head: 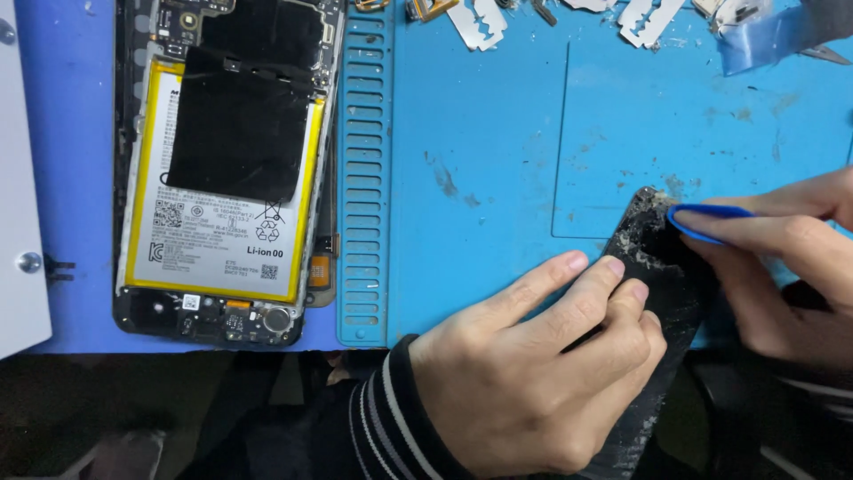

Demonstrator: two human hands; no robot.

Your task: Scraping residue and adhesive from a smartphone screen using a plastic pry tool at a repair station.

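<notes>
My left hand (542,364) presses flat on a black phone back cover (662,267) that lies tilted at the lower right of the blue mat (498,116). Grey glue residue clings to the cover's upper end. My right hand (786,258) pinches a blue plastic pick (706,220) and holds its edge against that upper end. An opened phone (227,169) lies at the left, showing a white battery with a yellow border and a black sheet over its upper half.
Razor blades (480,22) and small metal scraps lie along the mat's far edge. A strip of blue film (764,36) sits at the top right. A white panel with a screw (22,204) stands at the far left. A slotted ridge (364,178) divides the mat.
</notes>
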